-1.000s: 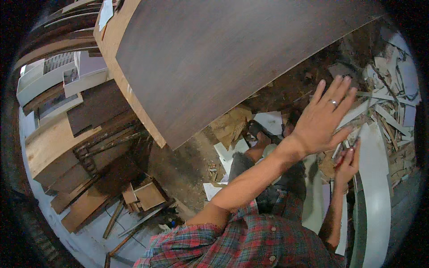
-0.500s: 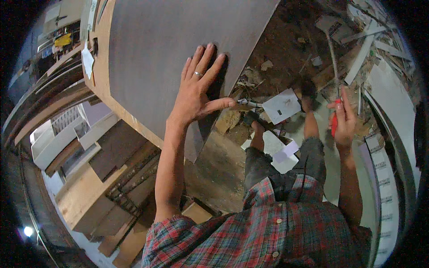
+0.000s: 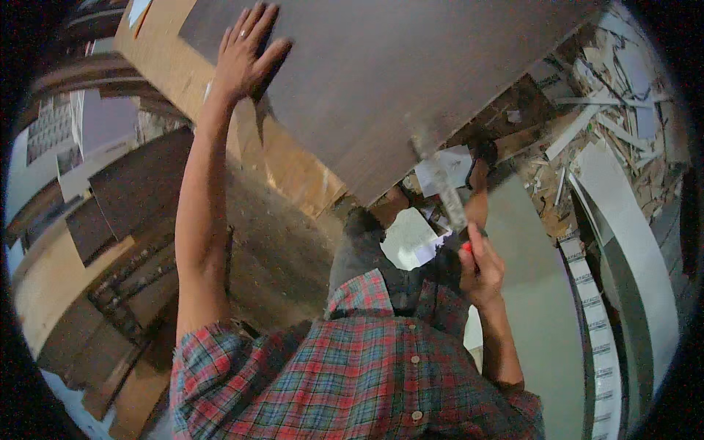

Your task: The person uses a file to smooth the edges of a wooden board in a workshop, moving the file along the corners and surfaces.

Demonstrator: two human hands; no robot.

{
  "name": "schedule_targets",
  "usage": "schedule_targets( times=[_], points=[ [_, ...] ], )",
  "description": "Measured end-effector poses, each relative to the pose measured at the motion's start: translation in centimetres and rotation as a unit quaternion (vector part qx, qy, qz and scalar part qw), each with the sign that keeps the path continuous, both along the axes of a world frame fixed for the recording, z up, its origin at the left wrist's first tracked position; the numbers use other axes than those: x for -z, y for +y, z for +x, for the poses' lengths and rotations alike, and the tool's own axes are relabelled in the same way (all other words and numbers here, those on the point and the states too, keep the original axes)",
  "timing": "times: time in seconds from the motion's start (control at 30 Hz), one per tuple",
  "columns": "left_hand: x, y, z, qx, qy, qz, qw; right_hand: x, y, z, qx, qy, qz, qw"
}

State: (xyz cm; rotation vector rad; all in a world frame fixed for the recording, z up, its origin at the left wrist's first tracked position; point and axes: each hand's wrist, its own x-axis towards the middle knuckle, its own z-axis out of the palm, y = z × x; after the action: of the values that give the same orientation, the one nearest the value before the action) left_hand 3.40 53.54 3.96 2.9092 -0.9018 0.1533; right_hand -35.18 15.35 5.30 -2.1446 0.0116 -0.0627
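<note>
My left hand [image 3: 246,59] lies on a large brown board [image 3: 381,81] near its left edge, fingers stretched out and a ring on one finger. My right hand [image 3: 482,273] is closed round the red handle of a tool with a long flat metal blade [image 3: 444,187]. Motion blurs the blade, and its exact kind cannot be told. It points up and left, its tip in front of the board's lower right edge. Under the brown board, a light wood-coloured layer [image 3: 293,165] shows along the left and lower edge.
White offcuts [image 3: 411,238] lie on the floor by my legs. Scrap strips [image 3: 587,121] are heaped at the far right, beside long curved-looking white panels [image 3: 631,242]. Stacked boards [image 3: 147,187] stand at the left. A grey-green sheet [image 3: 539,279] lies to my right.
My view has shifted, and the board now reaches farther right. The left hand sits farther up and left on it. The right hand has brought the tool leftward from the right side, toward the board's edge.
</note>
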Motion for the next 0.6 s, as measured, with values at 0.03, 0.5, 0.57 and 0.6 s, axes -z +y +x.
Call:
schedule_targets(
  times=[0.03, 0.5, 0.57, 0.6],
  points=[
    [-0.9, 0.0, -0.1, -0.027, 0.032, 0.006, 0.999, -0.3, 0.6, -0.6, -0.024, 0.016, -0.016, 0.999],
    [-1.6, -0.7, -1.0, -0.087, 0.111, -0.002, 0.990, -2.5, 0.6, -3.4, 0.025, 0.121, -0.085, 0.989],
    [-1.8, -1.2, -0.7, -0.081, 0.119, -0.002, 0.990, -2.4, 0.7, -3.4, 0.003, 0.129, -0.069, 0.989],
    [-1.6, -1.5, -0.7, -0.075, 0.118, -0.010, 0.990, -2.3, 1.0, -3.4, -0.010, 0.114, -0.076, 0.991]
  ],
)
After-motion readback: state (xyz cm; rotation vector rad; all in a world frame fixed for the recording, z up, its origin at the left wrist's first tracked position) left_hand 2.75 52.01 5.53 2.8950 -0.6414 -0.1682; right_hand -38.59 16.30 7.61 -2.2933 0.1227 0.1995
